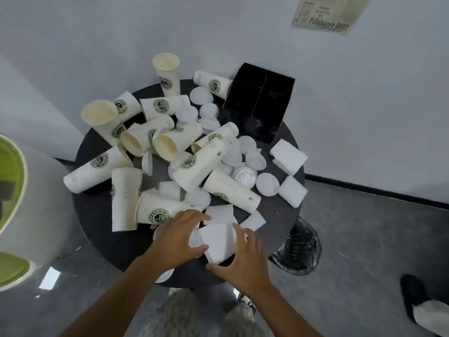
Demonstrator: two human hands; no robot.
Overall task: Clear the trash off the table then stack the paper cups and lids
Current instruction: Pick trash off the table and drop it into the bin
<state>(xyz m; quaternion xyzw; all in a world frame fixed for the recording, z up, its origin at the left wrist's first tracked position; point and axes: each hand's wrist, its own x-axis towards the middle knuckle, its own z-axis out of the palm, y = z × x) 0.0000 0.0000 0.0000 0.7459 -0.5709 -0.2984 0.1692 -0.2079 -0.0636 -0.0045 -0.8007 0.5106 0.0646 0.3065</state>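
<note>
Several cream paper cups (194, 167) with green logos lie and stand scattered on a round dark table (97, 210). White plastic lids (267, 183) are strewn among them. At the near edge, my left hand (177, 234) and my right hand (243, 261) close in from both sides on a folded white napkin (218, 242), fingers spread and touching its edges. Other white napkins (288, 155) lie at the right side, and one (218, 212) lies just beyond my hands.
A black divided organizer box (260, 103) stands at the back right of the table. A bin lined with a black bag (298, 249) sits on the floor right of the table. A white and green chair (14, 190) is at the left. Walls stand close behind.
</note>
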